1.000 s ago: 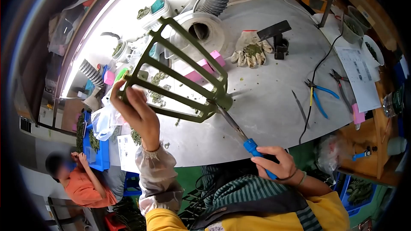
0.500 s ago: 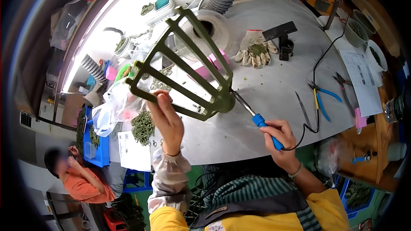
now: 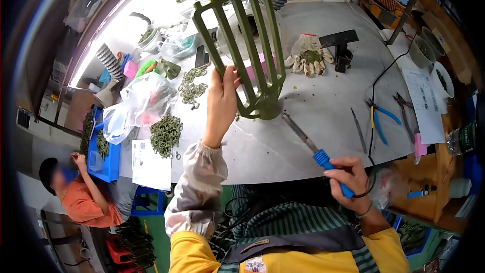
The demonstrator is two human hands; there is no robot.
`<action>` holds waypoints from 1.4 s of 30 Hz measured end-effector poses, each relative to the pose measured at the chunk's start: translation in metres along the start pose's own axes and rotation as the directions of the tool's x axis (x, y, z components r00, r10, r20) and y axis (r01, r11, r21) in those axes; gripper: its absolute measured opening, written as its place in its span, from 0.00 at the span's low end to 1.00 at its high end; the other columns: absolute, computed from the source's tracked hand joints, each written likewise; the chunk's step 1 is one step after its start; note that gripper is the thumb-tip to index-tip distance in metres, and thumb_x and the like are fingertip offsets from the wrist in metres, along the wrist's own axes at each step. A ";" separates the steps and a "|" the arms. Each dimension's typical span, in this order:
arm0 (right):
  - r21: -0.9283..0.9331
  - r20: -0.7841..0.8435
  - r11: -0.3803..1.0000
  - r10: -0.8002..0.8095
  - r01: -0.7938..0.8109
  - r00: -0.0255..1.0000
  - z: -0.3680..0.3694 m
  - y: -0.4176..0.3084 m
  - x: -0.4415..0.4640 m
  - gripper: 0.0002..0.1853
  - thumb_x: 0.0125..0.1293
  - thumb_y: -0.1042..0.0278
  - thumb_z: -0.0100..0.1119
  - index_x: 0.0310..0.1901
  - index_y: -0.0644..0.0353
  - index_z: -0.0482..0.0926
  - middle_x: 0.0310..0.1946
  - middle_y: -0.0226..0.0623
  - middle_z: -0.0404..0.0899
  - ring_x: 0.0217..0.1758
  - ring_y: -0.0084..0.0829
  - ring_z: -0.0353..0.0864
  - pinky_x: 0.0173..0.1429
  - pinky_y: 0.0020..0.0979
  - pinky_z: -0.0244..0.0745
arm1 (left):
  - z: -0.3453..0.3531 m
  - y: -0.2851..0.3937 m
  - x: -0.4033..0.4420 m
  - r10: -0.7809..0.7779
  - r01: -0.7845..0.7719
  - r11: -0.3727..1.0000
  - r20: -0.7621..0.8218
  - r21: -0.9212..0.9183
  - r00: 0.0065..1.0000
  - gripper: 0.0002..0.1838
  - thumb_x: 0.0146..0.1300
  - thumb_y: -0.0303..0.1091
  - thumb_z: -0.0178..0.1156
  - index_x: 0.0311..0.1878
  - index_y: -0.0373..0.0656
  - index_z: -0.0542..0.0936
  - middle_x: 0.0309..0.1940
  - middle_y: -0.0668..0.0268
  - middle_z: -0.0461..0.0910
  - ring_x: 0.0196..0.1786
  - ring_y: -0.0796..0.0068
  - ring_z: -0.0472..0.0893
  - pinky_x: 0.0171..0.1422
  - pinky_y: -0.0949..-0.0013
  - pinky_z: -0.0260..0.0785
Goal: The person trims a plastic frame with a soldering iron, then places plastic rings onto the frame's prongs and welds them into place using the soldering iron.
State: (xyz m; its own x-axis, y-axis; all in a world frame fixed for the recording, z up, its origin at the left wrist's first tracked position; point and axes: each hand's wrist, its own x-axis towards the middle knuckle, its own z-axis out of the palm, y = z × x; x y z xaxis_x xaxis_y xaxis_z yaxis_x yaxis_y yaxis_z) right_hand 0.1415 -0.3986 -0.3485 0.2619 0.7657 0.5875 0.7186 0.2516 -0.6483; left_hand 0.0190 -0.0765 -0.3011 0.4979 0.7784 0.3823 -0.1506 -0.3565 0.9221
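Head view: pinching the green frame (image 3: 248, 44) by a side bar in the left hand (image 3: 221, 102), above the tabletop (image 3: 331, 116); gripping the iron (image 3: 319, 155) in the right hand (image 3: 351, 179), slanting up-left, tip just beside the frame's solid end

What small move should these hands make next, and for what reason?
Perhaps the right hand should ease the blue-handled tool slightly toward the lower end of the green frame. The left hand holds the frame raised by one side, and the tool's metal tip points toward that end, seemingly with a small gap between.
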 end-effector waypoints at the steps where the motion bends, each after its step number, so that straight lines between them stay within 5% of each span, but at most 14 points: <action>1: -0.019 0.035 0.998 -0.053 0.053 0.998 0.005 0.000 0.001 0.19 0.54 0.82 0.68 0.49 0.54 0.85 0.53 0.45 0.77 0.46 0.41 0.85 0.46 0.34 0.83 | 0.004 0.002 0.004 -0.026 0.026 0.999 -0.001 -0.018 1.000 0.15 0.81 0.38 0.48 0.55 0.34 0.72 0.45 0.61 0.82 0.47 0.74 0.84 0.52 0.70 0.78; 9: -0.091 0.137 0.984 -0.140 0.153 0.981 0.040 0.005 0.010 0.21 0.53 0.82 0.70 0.50 0.55 0.85 0.54 0.45 0.77 0.50 0.44 0.85 0.48 0.37 0.84 | 0.007 -0.007 0.022 -0.022 0.023 0.993 -0.010 0.117 1.000 0.14 0.80 0.39 0.50 0.50 0.34 0.73 0.38 0.63 0.81 0.38 0.77 0.81 0.43 0.71 0.77; 12: -0.048 0.131 0.991 -0.117 0.124 0.984 0.038 0.001 0.008 0.21 0.53 0.82 0.70 0.50 0.55 0.85 0.54 0.45 0.77 0.50 0.45 0.84 0.49 0.38 0.85 | 0.004 -0.005 0.025 -0.054 0.044 0.986 0.056 0.162 0.997 0.15 0.82 0.41 0.47 0.57 0.38 0.70 0.49 0.60 0.82 0.51 0.71 0.86 0.53 0.68 0.79; 19: -0.100 0.152 0.986 -0.121 0.137 0.981 0.033 0.004 0.010 0.20 0.53 0.82 0.69 0.49 0.55 0.85 0.53 0.44 0.77 0.49 0.45 0.84 0.48 0.38 0.85 | 0.005 -0.009 0.037 -0.112 0.093 0.966 0.067 0.242 0.991 0.15 0.81 0.40 0.47 0.56 0.37 0.70 0.50 0.59 0.81 0.50 0.70 0.85 0.51 0.68 0.80; 27: -0.094 0.204 0.969 -0.208 0.231 0.957 0.031 -0.003 -0.005 0.21 0.51 0.78 0.72 0.50 0.53 0.86 0.53 0.47 0.77 0.45 0.44 0.86 0.44 0.35 0.85 | 0.009 -0.006 0.042 -0.124 0.111 0.980 0.068 0.165 0.990 0.15 0.81 0.40 0.47 0.54 0.34 0.69 0.48 0.58 0.80 0.49 0.70 0.84 0.49 0.68 0.82; 31: -0.106 0.197 0.951 -0.265 0.289 0.944 0.040 -0.001 0.002 0.26 0.49 0.85 0.70 0.53 0.62 0.83 0.56 0.45 0.76 0.43 0.35 0.85 0.45 0.31 0.83 | 0.008 -0.016 0.044 -0.092 0.082 0.979 0.049 0.187 0.995 0.15 0.81 0.40 0.48 0.55 0.35 0.69 0.48 0.60 0.80 0.48 0.72 0.84 0.47 0.69 0.82; 40: -0.091 0.287 0.984 -0.122 0.154 0.950 0.031 0.002 -0.011 0.23 0.51 0.84 0.68 0.52 0.60 0.84 0.53 0.46 0.77 0.47 0.43 0.85 0.47 0.36 0.84 | 0.005 -0.011 0.043 -0.135 0.126 0.988 0.088 0.093 0.987 0.15 0.81 0.42 0.48 0.56 0.38 0.70 0.46 0.63 0.81 0.45 0.76 0.83 0.45 0.71 0.81; 42: -0.155 0.190 0.970 -0.156 0.187 0.969 0.018 -0.003 -0.007 0.22 0.52 0.82 0.69 0.51 0.58 0.84 0.53 0.46 0.77 0.46 0.43 0.85 0.46 0.36 0.84 | 0.002 -0.010 0.040 -0.139 0.144 0.988 0.089 -0.055 0.986 0.16 0.81 0.44 0.48 0.56 0.40 0.70 0.45 0.60 0.82 0.46 0.73 0.84 0.47 0.70 0.81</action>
State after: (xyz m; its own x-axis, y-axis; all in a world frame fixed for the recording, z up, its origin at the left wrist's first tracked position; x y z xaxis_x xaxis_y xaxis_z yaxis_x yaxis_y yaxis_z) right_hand 0.1258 -0.3939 -0.3590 0.0189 0.8154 0.5786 0.8461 0.2954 -0.4437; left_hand 0.0419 -0.0429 -0.2953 0.5883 0.7710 0.2437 -0.1241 -0.2117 0.9694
